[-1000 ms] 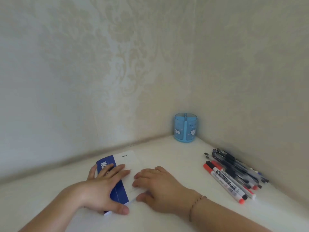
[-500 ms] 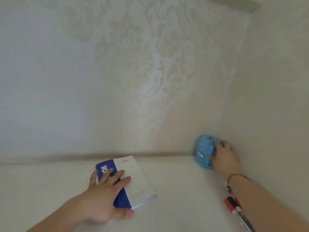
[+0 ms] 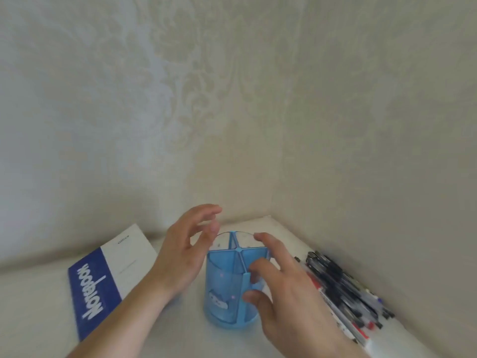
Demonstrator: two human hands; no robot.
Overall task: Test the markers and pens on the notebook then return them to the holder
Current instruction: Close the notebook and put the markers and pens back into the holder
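Translucent glossy plastic holder, matt paper notebook

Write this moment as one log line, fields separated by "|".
right hand: grips blue translucent plastic holder, empty | left hand: open beside it | blue-and-white notebook: closed | pens and markers: piled right

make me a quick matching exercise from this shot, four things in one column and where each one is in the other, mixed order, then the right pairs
Things
1. translucent blue plastic pen holder
2. blue and white notebook
3. pile of black pens and red-capped markers
4. left hand

Places
A. lying along the right-hand wall
B. lying flat at the left of the white table
C. upright in the middle, between the two hands, right hand on its right side
D. raised, open, just left of the holder, over the notebook's right edge

Pairs: 1-C, 2-B, 3-A, 4-D
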